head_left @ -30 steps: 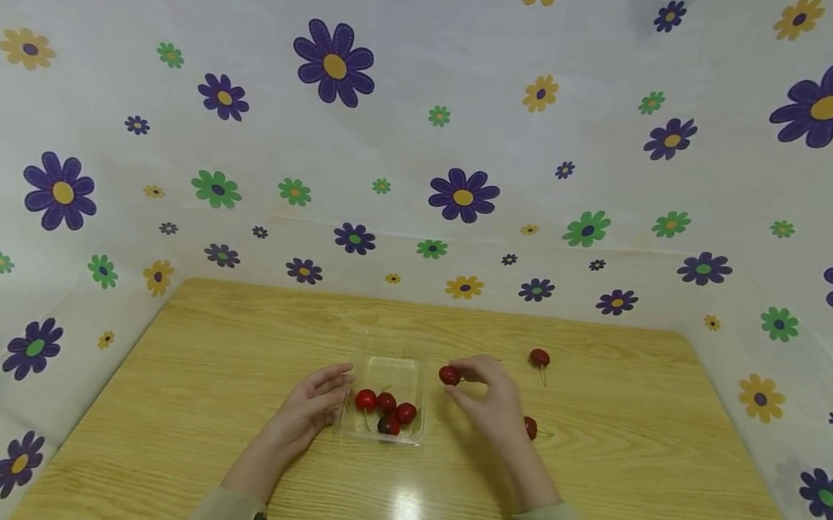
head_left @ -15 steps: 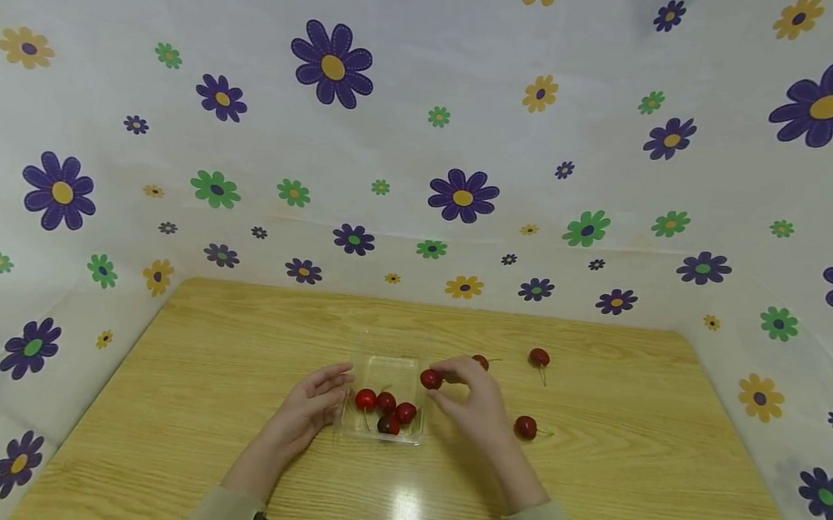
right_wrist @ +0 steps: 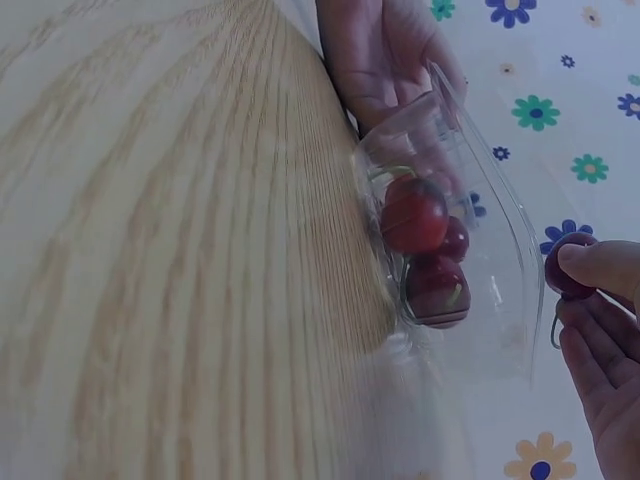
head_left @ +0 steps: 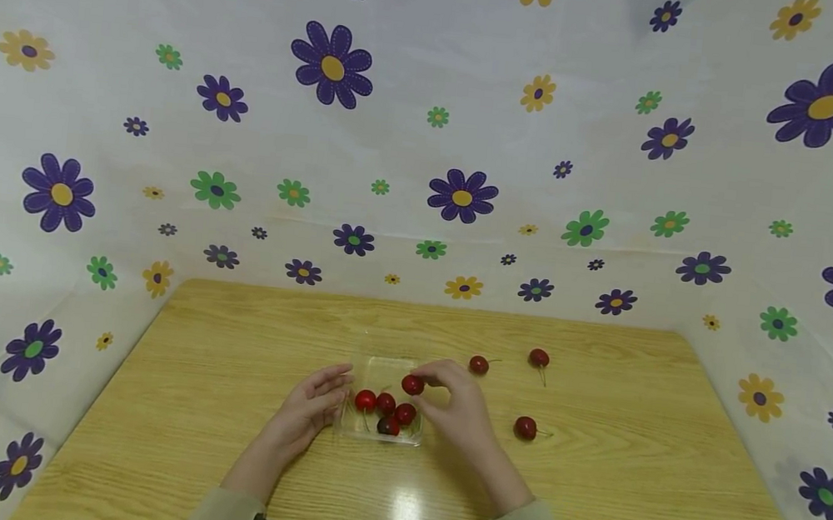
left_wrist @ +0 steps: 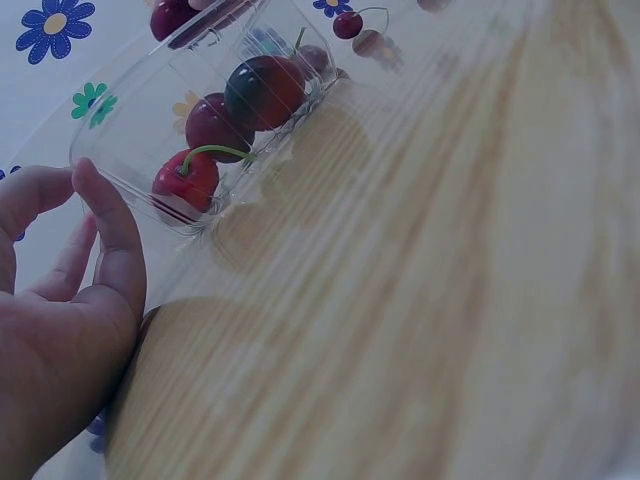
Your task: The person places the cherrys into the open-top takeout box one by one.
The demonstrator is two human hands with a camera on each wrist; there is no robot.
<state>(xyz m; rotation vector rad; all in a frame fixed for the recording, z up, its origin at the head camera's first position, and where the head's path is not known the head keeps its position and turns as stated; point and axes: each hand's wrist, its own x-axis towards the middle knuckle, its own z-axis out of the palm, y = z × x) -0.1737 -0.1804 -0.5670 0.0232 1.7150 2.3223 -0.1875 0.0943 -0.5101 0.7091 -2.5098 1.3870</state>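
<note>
My right hand [head_left: 458,406] pinches a dark red cherry [head_left: 413,385] between thumb and fingers, over the right side of a clear plastic box [head_left: 391,368]. In the right wrist view the pinched cherry [right_wrist: 572,266] shows a thin stem hanging below it. Several cherries [right_wrist: 415,215] lie inside the box, gathered toward its near end; one has a green stem [left_wrist: 215,150]. My left hand [head_left: 309,411] rests at the box's left side, fingers fairly straight, fingertips [left_wrist: 88,175] right at its wall.
Three loose cherries with stems lie right of the box: one at the back [head_left: 478,365], another farther right [head_left: 538,358], a third nearer [head_left: 525,428]. The wooden table [head_left: 226,359] meets a white flower-print sheet [head_left: 398,141] behind and at both sides.
My right hand has carried the pinched cherry leftward from beside the box to over it. Loose cherries behind that hand have come into view. The left hand and box stay put.
</note>
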